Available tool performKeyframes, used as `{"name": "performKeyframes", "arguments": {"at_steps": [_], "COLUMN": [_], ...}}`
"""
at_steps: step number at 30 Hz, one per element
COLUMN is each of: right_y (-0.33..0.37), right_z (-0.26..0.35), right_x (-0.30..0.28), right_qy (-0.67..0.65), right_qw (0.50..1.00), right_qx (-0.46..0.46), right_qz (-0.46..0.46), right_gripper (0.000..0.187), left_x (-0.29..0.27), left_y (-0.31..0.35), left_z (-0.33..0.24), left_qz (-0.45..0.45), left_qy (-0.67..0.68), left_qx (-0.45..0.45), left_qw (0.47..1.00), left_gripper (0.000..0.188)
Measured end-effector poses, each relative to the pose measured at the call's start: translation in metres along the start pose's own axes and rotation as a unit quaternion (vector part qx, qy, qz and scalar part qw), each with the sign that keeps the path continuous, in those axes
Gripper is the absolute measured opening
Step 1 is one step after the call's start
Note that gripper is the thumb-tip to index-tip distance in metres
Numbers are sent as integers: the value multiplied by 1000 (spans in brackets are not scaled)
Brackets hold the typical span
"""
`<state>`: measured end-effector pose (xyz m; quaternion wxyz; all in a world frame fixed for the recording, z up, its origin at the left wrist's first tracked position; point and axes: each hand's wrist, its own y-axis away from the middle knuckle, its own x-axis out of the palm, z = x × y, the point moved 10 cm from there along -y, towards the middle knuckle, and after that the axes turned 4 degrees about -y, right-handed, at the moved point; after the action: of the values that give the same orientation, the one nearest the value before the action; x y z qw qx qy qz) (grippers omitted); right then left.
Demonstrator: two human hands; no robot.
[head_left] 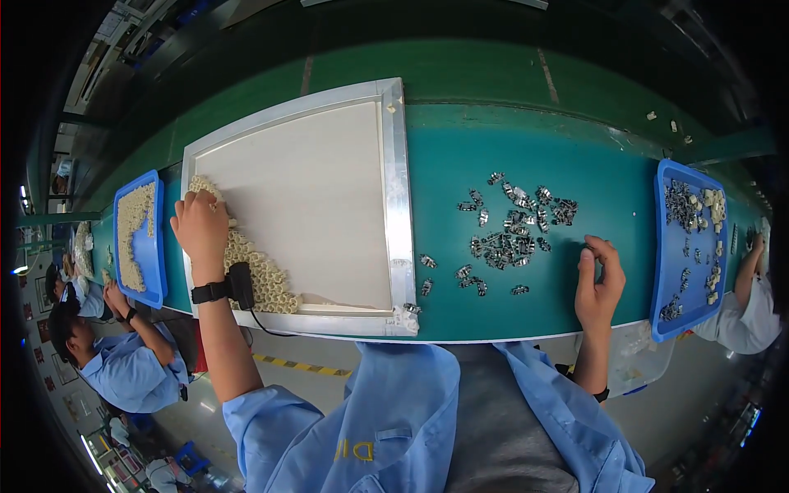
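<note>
My left hand (202,228) reaches over the left side of a metal-framed tray (398,205) with a pale flat bottom. Its fingers curl down, closed, at a heap of small cream-coloured plastic parts (261,275); what they grip, if anything, is hidden. A black band with a cable circles that wrist. Over the green tabletop (460,140), my right hand (598,283) hovers with loosely bent fingers, thumb side apart, and nothing visible in it. Left of it lies a loose pile of small shiny metal clips (503,249), with several scattered around.
At the right, a blue tray (662,287) holds metal clips and cream parts. Another blue tray (156,275) at the left contains cream parts. A co-worker in blue (131,370) sits at the left; another person's arm (746,275) shows at the far right.
</note>
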<state>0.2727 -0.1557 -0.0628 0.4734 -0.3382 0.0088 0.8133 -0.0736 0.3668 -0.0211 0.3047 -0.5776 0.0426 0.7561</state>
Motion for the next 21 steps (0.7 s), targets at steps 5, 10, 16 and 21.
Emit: {"name": "performKeyframes", "arguments": {"at_steps": [5, 10, 16, 21], "right_y": [15, -6, -8, -19], "right_z": [-10, 5, 19, 54], "right_x": [-3, 7, 23, 22], "right_qy": [-72, -198, -411, -456], "right_qw": [996, 979, 904, 883], "right_qx": [35, 41, 91, 15], "right_qz": [-40, 27, 79, 113], "right_gripper": [16, 12, 22, 21], "left_x": [13, -9, -97, -160], "left_y": [-5, 9, 72, 126], "left_z": [0, 8, -126, -228], "left_qz": [-128, -64, -27, 0], "left_qy": [57, 346, 560, 656], "left_qx": [89, 108, 170, 244], "left_qw": [986, 930, 811, 715], "left_gripper": [15, 27, 21, 34]}}
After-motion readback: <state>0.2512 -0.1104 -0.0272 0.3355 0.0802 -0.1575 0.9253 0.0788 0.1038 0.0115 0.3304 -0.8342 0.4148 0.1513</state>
